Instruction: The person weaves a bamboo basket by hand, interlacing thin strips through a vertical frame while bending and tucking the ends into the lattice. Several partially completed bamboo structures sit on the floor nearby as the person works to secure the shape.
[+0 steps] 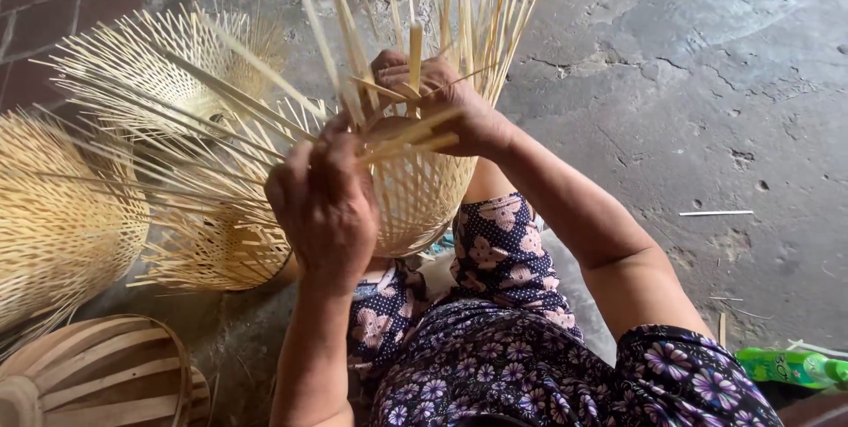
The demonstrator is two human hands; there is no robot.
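**Rim weaving on a half-made bamboo basket**

The cracked grey concrete floor (707,83) filled most of the view, with a stack of pale unfinished bamboo baskets (132,171) lying to the left. The small pale woven bamboo basket (420,197) rested between the person's knees, over the dark floral-print trousers (503,365), its loose upright splints fanning upward. The work looked to be at the rim-weaving step. The right hand (442,96) was closed around a thin flat bamboo strip (413,52) among the uprights. The left hand (325,206) had its fingers curled narrowly onto bent splints at the near rim. The next move would likely call for firm tension and threading between uprights.
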